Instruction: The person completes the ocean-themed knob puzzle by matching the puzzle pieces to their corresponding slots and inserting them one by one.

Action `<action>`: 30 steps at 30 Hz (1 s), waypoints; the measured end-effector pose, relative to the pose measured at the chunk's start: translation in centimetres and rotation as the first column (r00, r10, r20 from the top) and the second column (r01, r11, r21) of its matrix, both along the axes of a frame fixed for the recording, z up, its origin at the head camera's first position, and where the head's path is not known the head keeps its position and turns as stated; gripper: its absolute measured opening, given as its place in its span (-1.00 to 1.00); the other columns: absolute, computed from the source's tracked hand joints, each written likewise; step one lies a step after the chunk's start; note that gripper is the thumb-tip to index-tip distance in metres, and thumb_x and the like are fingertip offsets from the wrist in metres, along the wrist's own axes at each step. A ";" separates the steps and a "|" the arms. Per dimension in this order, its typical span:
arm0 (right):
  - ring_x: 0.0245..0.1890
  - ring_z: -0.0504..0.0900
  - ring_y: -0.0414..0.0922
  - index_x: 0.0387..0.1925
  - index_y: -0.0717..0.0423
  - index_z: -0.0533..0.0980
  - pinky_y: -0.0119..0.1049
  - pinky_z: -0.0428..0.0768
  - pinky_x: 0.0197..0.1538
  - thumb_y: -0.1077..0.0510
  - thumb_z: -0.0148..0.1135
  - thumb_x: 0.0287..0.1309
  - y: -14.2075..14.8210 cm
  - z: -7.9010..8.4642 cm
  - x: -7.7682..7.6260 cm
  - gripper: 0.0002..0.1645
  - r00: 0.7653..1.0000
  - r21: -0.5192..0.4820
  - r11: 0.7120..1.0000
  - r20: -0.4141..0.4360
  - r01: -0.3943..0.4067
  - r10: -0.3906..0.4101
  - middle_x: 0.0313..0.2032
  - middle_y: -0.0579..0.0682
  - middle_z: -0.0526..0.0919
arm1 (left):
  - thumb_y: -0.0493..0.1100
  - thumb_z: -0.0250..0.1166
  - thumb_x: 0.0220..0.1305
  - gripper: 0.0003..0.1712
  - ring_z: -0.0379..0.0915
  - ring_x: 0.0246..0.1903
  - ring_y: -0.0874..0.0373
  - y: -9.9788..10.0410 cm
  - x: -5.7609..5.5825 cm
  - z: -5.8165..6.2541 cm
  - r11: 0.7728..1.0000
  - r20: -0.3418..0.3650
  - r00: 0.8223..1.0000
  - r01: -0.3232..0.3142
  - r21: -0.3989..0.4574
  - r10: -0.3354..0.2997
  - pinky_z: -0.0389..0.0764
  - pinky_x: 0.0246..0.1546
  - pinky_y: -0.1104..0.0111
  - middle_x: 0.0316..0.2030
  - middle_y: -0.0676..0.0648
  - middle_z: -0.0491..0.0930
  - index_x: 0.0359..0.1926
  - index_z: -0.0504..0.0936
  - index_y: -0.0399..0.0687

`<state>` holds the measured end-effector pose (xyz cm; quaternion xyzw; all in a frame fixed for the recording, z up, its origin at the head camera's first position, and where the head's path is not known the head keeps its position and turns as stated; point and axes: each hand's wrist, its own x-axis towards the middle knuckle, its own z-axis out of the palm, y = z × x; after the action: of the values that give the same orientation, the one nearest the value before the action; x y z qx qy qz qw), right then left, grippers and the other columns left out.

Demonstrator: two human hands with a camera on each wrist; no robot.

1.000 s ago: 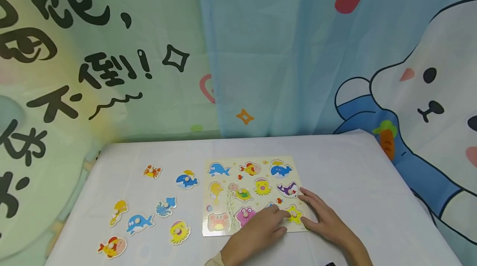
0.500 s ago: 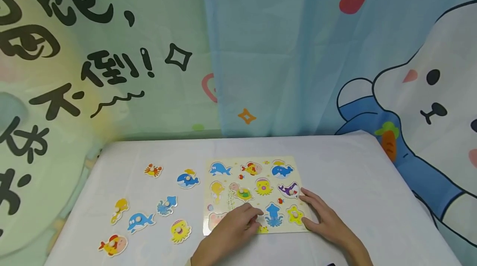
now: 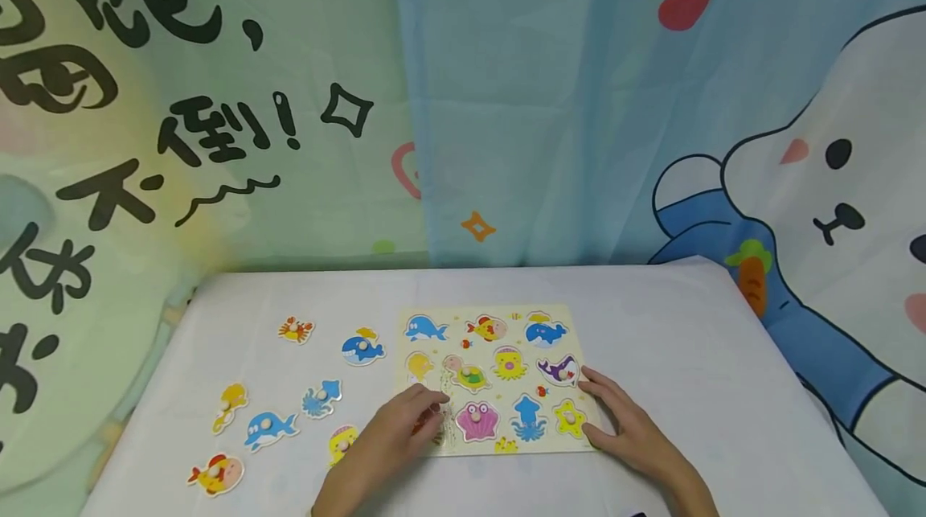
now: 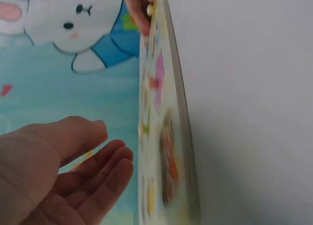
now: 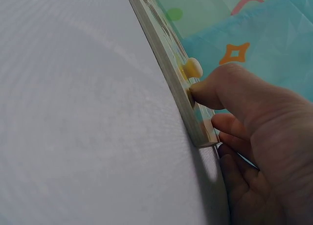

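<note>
A pale yellow sea-animal puzzle board (image 3: 444, 348) lies flat on the white table. My left hand (image 3: 387, 432) hovers over its lower left corner, holding nothing, fingers loosely bent; it hides the crab picture (image 4: 169, 168) there in the head view. At the board's right edge rests my right hand (image 3: 644, 436), with its thumb (image 5: 210, 94) pressing beside the star piece (image 3: 570, 417) and the other fingers along the edge. Knobbed turtle (image 3: 469, 375), purple whale (image 3: 559, 371) and pink shell (image 3: 477, 421) pieces also sit in the board.
Loose knobbed pieces lie left of the board: a crab (image 3: 296, 330), blue whale (image 3: 363, 348), squid (image 3: 321, 400), dolphin (image 3: 269, 429), seahorse (image 3: 229, 408) and fish (image 3: 216, 475). A yellow octopus piece (image 3: 342, 443) is partly behind the left hand. A printed curtain (image 3: 506, 139) hangs behind the table.
My left hand has moved left from beside the star, across the shell, to the board's lower left corner, uncovering the shell piece and squid picture. The right hand has stayed in place.
</note>
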<state>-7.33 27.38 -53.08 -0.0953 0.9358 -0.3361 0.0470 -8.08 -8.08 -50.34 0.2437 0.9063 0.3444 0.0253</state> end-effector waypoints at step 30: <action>0.38 0.17 0.28 0.26 0.11 0.38 0.27 0.27 0.29 0.01 0.37 0.05 -0.3 -0.2 -0.2 -0.26 1.000 -0.024 1.000 0.010 0.000 0.000 0.41 0.14 0.24 | -0.24 0.35 0.17 -0.70 0.55 -0.27 -0.11 -20.2 7.2 -0.6 0.683 -0.026 0.733 -0.646 -0.342 0.680 0.60 -0.23 0.11 -0.21 -0.33 0.52 -0.11 0.64 -0.37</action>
<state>-7.51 27.10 -53.32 -0.0943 0.9315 -0.3476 0.0505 -0.92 -28.24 -50.98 -0.1267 0.9742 0.1863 -0.0144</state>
